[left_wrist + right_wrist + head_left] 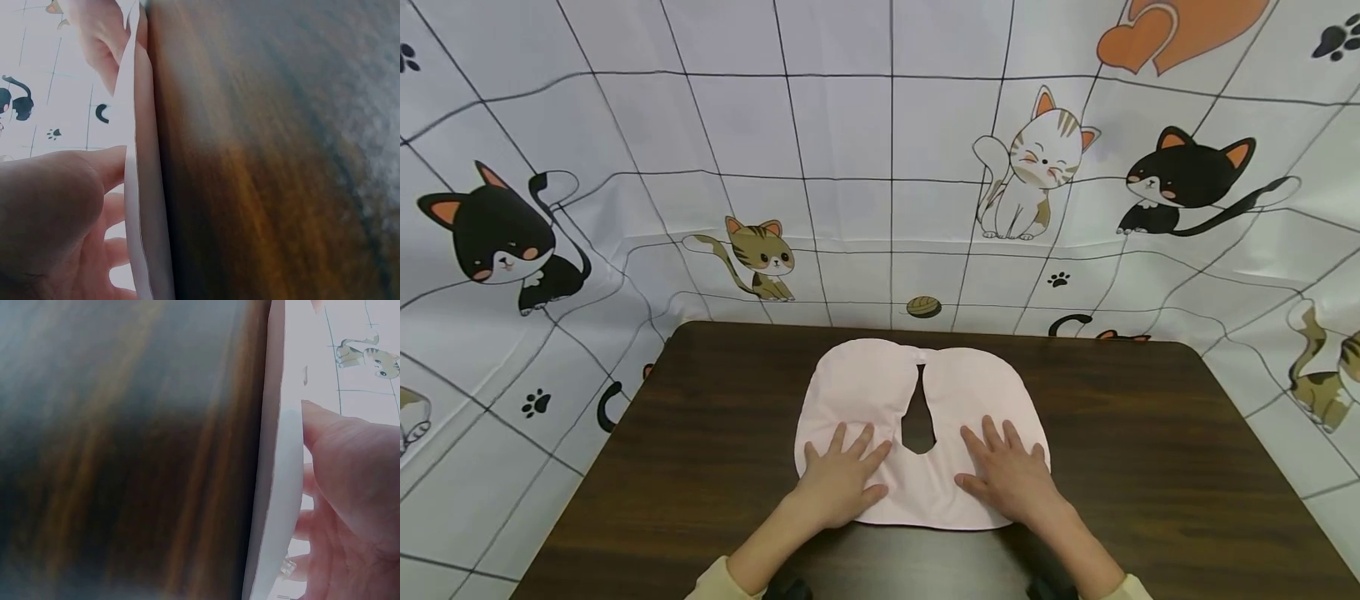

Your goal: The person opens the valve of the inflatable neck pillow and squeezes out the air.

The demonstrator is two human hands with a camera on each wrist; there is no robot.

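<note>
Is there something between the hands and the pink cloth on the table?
Nothing visible. The left hand and the right hand both lie flat, fingers spread, directly on the pink cloth, one each side of its slit, on the table.

Bare table lies open on both sides of the pink bib: a broad strip to the left of it and another to the right, with nothing standing on either. Behind the bib a narrow band of wood runs to the far edge, where the cat-print cloth rises like a wall and also closes in the left and right edges. The near edge is taken up by the two forearms. On the bib itself, the left hand and right hand lie flat on its near half, with a gap between them around the dark cut-out; the far half is uncovered.
</note>
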